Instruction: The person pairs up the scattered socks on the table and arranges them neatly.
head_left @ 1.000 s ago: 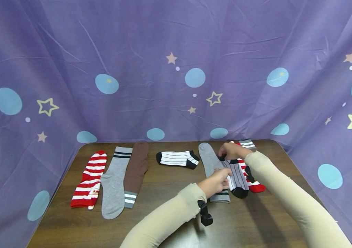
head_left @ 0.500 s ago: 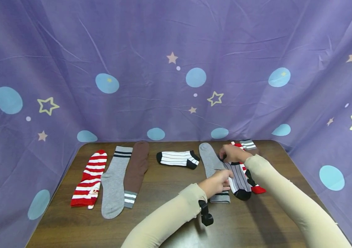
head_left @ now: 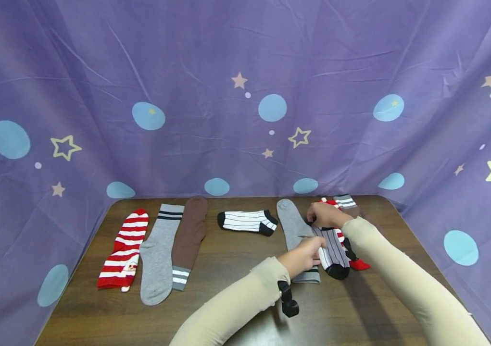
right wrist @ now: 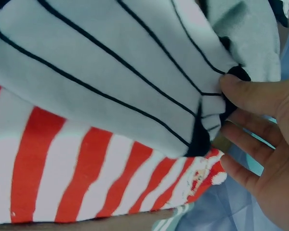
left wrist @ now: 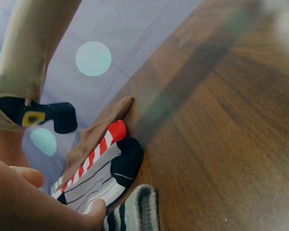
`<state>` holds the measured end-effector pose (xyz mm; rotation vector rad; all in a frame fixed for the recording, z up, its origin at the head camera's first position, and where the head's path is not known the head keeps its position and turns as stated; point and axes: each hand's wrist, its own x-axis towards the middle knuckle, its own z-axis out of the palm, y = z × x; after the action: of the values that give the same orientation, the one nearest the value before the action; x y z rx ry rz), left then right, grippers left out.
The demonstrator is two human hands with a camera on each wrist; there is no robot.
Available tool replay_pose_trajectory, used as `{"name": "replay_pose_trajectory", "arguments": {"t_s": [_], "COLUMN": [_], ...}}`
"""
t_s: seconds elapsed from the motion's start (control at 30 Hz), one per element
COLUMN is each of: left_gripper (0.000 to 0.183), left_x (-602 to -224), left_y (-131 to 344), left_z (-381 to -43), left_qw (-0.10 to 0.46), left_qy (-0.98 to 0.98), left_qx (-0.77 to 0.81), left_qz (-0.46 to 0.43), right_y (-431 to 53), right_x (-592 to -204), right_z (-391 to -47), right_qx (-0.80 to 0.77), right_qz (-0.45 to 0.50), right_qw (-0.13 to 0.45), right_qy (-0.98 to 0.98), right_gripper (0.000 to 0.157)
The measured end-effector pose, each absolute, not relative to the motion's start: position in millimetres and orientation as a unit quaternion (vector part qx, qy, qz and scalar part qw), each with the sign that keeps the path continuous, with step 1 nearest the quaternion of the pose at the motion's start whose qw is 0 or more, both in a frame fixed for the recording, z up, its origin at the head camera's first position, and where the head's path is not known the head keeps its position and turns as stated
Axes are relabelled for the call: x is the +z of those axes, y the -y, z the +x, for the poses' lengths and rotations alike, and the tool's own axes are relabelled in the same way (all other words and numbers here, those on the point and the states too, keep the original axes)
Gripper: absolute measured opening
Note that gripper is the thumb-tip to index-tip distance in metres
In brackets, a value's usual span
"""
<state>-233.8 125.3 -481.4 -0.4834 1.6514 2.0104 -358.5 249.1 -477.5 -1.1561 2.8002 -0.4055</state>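
A white ankle sock with thin black stripes and a black toe [head_left: 333, 247] lies between the hands on the right of the table. My right hand [head_left: 326, 215] pinches its black heel end, thumb [right wrist: 241, 91] on top in the right wrist view. My left hand [head_left: 303, 253] holds the sock's left edge near the middle, over a grey sock [head_left: 290, 218] with dark cuff bands. Beneath the ankle sock's right side shows a red-and-white striped sock [right wrist: 82, 173], partly covered by it and by the right arm.
A brown sock [head_left: 353, 207] lies at the far right. Another striped ankle sock [head_left: 245, 221] lies at the table's back middle. On the left are a red-and-white sock [head_left: 124, 250], a grey sock [head_left: 158, 259] and a brown sock [head_left: 190, 235]. A purple curtain [head_left: 184, 96] surrounds the wooden table [head_left: 98, 317].
The ankle sock's toe has shifted slightly to the right, covering more of the red striped sock. Both hands have stayed almost in place on it.
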Motion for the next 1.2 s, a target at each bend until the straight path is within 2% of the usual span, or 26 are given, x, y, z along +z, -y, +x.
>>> {"name": "replay_pose_trajectory", "arguments": {"t_s": [0.1,0.2,0.43,0.63,0.73,0.8,0.93,1.07,1.13,1.2], "left_gripper": [0.014,0.012,0.016,0.011,0.026,0.03,0.018,0.015,0.011,0.012], "left_x": [-485.2,-488.7,-490.7,-489.4,-490.2,-491.5,-495.0,-500.9,-516.6,-548.7], "left_y": [-124.5,-123.5,-122.6,-123.7,-123.8,-123.5,-122.8,-122.0,-124.8,-132.0], "left_z": [-235.4,-237.0,-236.7,-235.5,-235.4,-235.4,-234.0,-235.1,-242.8,-257.9], "left_qw": [0.248,0.25,0.243,0.243,0.25,0.251,0.248,0.25,0.257,0.26], "left_qy": [-0.607,-0.607,-0.614,-0.629,-0.638,-0.648,-0.672,-0.683,-0.685,-0.68], "left_qx": [0.733,0.733,0.731,0.718,0.709,0.701,0.683,0.675,0.673,0.679], "left_qz": [-0.179,-0.177,-0.172,-0.172,-0.166,-0.16,-0.141,-0.122,-0.112,-0.097], "right_y": [-250.1,-250.9,-252.5,-251.8,-250.0,-247.6,-244.2,-245.7,-247.7,-249.7], "right_x": [-470.8,-461.5,-435.9,-419.0,-412.2,-408.0,-400.8,-396.8,-396.0,-394.6], "right_z": [-358.7,-360.5,-358.9,-355.1,-353.8,-353.0,-351.4,-351.9,-352.8,-353.3], "right_qx": [-0.144,-0.159,-0.204,-0.223,-0.22,-0.213,-0.19,-0.162,-0.15,-0.142], "right_qz": [-0.364,-0.337,-0.27,-0.267,-0.263,-0.261,-0.267,-0.281,-0.283,-0.296], "right_qw": [0.046,0.079,0.199,0.263,0.285,0.294,0.293,0.271,0.265,0.26], "right_qy": [-0.919,-0.925,-0.92,-0.9,-0.895,-0.895,-0.898,-0.906,-0.909,-0.908], "right_gripper": [0.014,0.014,0.015,0.019,0.022,0.022,0.02,0.016,0.014,0.013]}}
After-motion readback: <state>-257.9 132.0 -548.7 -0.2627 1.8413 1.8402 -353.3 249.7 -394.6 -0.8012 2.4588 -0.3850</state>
